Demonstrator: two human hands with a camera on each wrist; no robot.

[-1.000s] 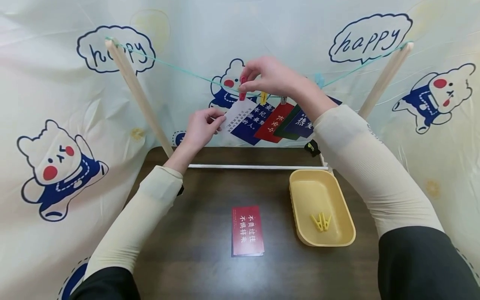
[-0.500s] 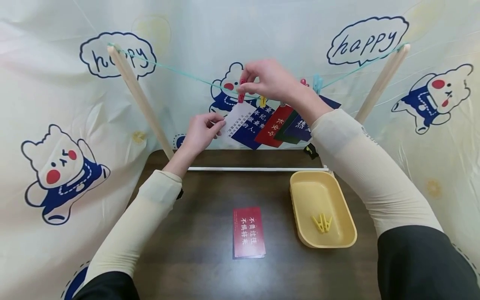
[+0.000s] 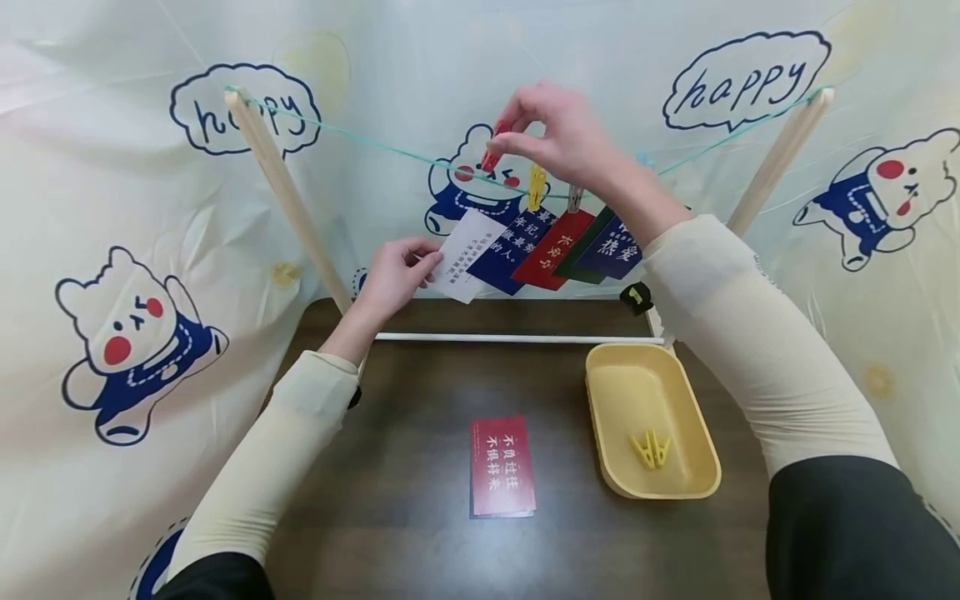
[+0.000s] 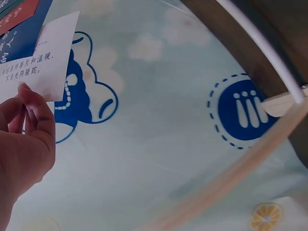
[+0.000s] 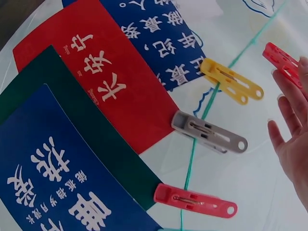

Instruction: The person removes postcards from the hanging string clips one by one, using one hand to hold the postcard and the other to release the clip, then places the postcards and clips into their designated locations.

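My right hand (image 3: 558, 137) pinches a red clothespin (image 3: 494, 150) at the string (image 3: 382, 148), above the white card's top corner. In the right wrist view that clothespin (image 5: 284, 62) stands apart from the hanging cards. By its left edge my left hand (image 3: 396, 271) pinches the white card (image 3: 467, 254), which partly overlaps a blue card (image 3: 517, 250). A yellow clothespin (image 5: 231, 81) clips the blue card to the string. Beside it hang a red card (image 5: 115, 82) on a grey clothespin (image 5: 209, 132), a green card (image 5: 98, 127) on another red clothespin (image 5: 195, 201), and a second blue card (image 5: 57, 178).
Wooden posts (image 3: 277, 167) on both sides bear the string, with a white bar (image 3: 510, 338) low between them. On the dark table (image 3: 420, 400) lie a small stack of cards (image 3: 502, 465) and a yellow tray (image 3: 637, 383) holding yellow clothespins (image 3: 651, 450).
My right hand has lifted the red clothespin up off the white card's top. The card has dropped slightly and tilted, still in my left hand.
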